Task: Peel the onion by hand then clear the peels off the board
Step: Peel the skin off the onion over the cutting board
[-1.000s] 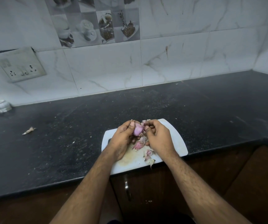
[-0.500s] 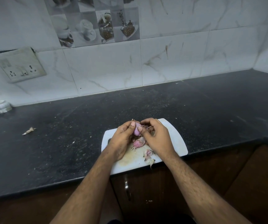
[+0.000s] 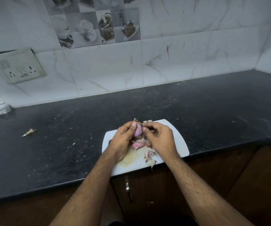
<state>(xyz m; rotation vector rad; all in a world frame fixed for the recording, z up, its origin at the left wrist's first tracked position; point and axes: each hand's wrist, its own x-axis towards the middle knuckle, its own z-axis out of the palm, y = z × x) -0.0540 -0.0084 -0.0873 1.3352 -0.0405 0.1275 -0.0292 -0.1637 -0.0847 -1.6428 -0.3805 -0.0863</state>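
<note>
A dark counter (image 3: pixel 66 144) carries a white board (image 3: pixel 179 144). Left hand (image 3: pixel 123 139) grips the onion (image 3: pixel 138 130); right hand (image 3: pixel 161 137) pinches its skin, peels (image 3: pixel 139 143) below the fingers

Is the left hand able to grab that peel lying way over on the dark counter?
Probably not right now: the left hand grips the onion over the board. The stray peel lies far to its left, with nothing between them.

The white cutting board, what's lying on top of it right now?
On the cutting board lie pink onion peels, with more scraps near its front edge. The hands hide the board's middle; what lies under them is not visible.
</note>
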